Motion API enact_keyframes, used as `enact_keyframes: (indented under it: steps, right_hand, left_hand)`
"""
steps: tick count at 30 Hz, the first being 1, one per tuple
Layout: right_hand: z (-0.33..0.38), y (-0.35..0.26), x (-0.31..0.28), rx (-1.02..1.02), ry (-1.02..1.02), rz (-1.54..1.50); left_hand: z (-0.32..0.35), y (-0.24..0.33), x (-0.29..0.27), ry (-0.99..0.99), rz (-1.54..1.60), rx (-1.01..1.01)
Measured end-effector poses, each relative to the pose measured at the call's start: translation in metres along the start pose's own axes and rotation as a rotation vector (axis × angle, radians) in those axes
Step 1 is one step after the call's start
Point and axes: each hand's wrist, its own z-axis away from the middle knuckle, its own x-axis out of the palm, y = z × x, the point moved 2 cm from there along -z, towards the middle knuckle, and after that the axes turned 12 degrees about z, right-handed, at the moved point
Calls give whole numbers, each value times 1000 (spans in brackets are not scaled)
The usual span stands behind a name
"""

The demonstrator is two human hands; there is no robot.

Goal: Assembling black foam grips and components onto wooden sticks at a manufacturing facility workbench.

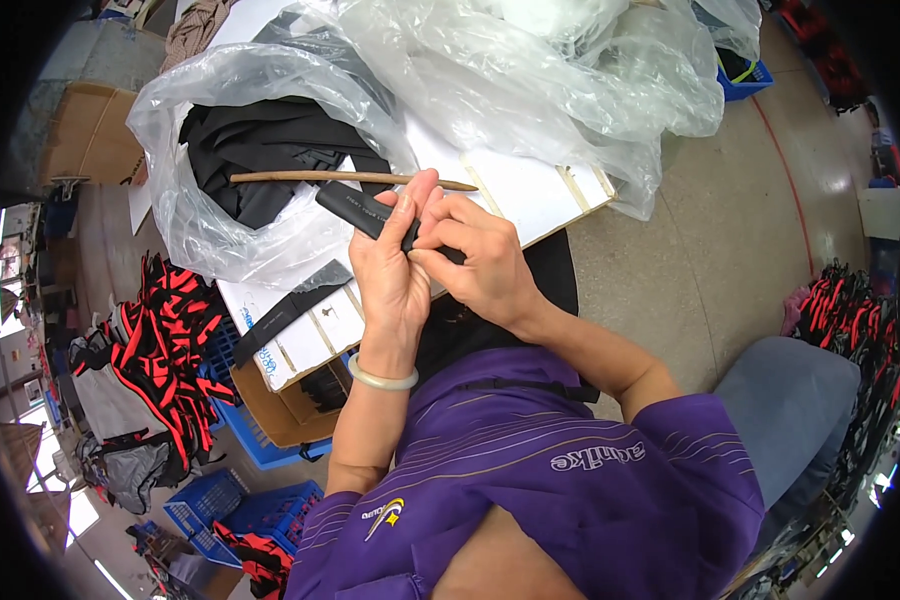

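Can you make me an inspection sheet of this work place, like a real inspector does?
Surface: white board, partly covered by plastic.
Job's things: black band; wooden stick, pointed at its right end.
Clutter: clear plastic bag with black material inside; plastic sheeting; dark strip at the board's edge.
Hands: left hand and right hand both grip the black band.
Cables: nothing seen.
Surroundings: red-and-black pile, blue crate, cardboard box.

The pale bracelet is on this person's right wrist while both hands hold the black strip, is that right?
Not quite: the head view shows the pale bracelet on the wrist of the left hand, not the right. The rest is correct: that hand and the right hand both hold the black strip.
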Motion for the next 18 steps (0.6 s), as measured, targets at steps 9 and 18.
enact_keyframes:
  steps: [9, 18]
  right_hand:
    - [13, 18, 15, 56, -503, 162]
    - [14, 3, -3, 52, -591, 196]
  left_hand:
    - [3, -1, 1, -153, 2, -17]
    - [-19, 26, -18, -67, 365, -32]
